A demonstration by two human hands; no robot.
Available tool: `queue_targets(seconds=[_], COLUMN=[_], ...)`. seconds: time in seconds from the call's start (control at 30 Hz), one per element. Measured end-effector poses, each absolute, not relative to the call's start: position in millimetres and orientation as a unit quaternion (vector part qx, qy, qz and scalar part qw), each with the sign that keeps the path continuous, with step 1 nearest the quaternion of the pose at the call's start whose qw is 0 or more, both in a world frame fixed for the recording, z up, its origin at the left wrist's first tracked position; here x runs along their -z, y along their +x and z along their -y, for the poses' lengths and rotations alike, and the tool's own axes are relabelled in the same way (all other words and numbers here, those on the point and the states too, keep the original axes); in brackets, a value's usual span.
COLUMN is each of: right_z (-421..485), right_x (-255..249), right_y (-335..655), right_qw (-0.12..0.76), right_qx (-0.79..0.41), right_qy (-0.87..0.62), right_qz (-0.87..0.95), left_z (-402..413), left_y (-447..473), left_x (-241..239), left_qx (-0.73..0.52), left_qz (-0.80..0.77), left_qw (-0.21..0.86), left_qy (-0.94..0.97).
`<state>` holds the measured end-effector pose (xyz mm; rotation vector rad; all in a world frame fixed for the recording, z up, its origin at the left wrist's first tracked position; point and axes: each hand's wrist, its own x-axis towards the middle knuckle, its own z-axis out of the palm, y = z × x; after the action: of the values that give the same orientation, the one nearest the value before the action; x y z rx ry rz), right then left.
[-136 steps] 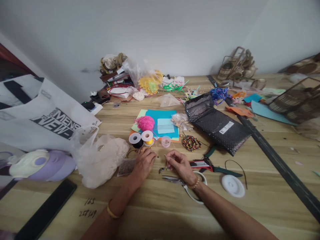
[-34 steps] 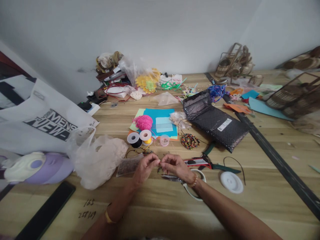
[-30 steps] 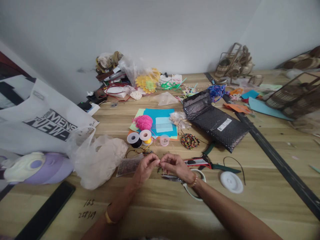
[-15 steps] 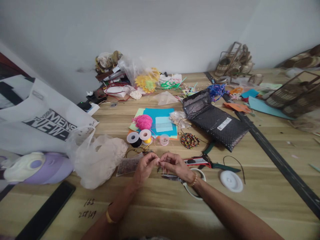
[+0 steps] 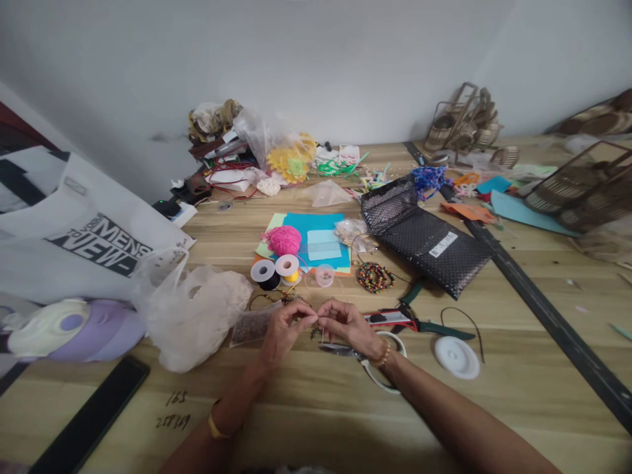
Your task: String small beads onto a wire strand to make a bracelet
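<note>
While the left hand (image 5: 286,326) and right hand (image 5: 349,326) pinch maybe thin string (image 5: 322,338) below mid-frame, small round beads (image 5: 376,278) lie coiled.

Spools (image 5: 269,282) behind left hand (image 5: 286,326), yarn (image 5: 284,241) on paper (image 5: 316,221)

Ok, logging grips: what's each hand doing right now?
Left hand: pinched closed; what it holds cannot be told.
Right hand: pinched closed, apparently on a thin strand.
</note>
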<state>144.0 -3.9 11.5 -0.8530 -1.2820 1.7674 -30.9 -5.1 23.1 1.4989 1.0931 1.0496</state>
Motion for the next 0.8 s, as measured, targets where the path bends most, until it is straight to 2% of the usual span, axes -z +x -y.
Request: queue_targets(seconds=[0.17, 0.4, 0.6, 0.8], right_z=[5, 8, 7, 5], right_x=[-11, -9, -9, -11], right_y=[144, 142, 143, 145], right_qw=[0.371, 0.348, 0.363, 0.383], right_qx=[-0.695, -0.686, -0.680, -0.687], right_qy=[-0.333, -0.336, -0.356, -0.350], right_qz=[0.518, 0.544, 0.528, 0.509], left_z=[6, 6, 6, 7], left_y=[-34, -47, -47, -47], left_x=[-29, -32, -38, -38], left_qx=[-0.420, -0.484, -0.494, -0.478], left_qz=[-0.467, -0.428, -0.360, -0.356], left_qw=[0.493, 0.541, 0.583, 0.579], left_qy=[0.602, 0.538, 0.534, 0.556])
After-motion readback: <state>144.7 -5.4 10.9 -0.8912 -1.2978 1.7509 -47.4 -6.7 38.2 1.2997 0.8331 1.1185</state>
